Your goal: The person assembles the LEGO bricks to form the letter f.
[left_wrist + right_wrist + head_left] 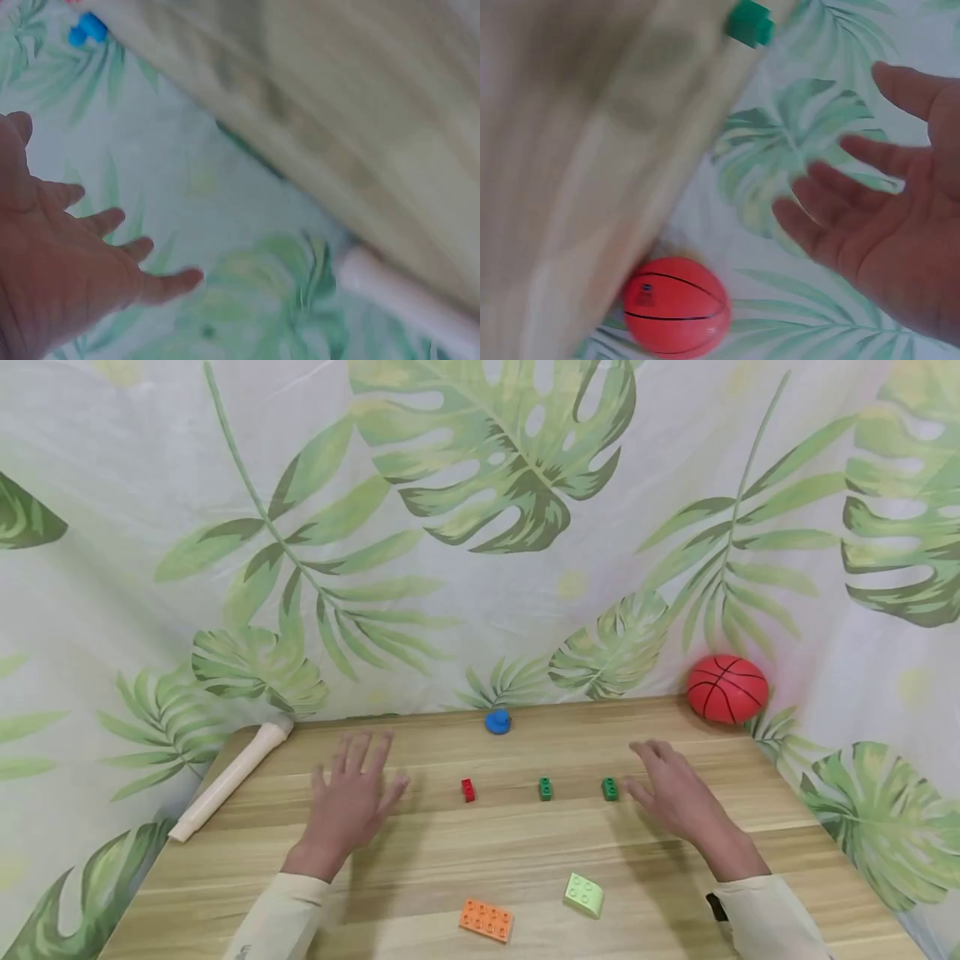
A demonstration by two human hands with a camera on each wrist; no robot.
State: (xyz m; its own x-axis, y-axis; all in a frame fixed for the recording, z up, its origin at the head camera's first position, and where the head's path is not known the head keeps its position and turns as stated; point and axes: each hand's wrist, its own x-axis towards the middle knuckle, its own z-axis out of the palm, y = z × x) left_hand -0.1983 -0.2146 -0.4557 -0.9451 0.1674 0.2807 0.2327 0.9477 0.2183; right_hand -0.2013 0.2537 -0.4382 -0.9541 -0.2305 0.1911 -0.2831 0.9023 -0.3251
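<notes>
My left hand [349, 802] is held over the left part of the table with its fingers spread, holding nothing. To its right lies a small red toy brick [468, 790]. My right hand [677, 793], empty too, has its fingers loosely extended close to a green brick [610, 789]. Another green brick [545, 788] lies between that one and the red brick, making a row. Nearer the front are an orange brick [487, 920] with several studs and a light green brick [583, 895] with a curved side. In the wrist views both palms show bare.
A blue toy duck [498, 721] sits at the table's back edge. The red ball [727, 689] with black lines is at the back right corner. Along the left edge of the wooden table [420, 868] lies a pale stick [231, 780]. Leaf-patterned cloth [480, 602] hangs behind.
</notes>
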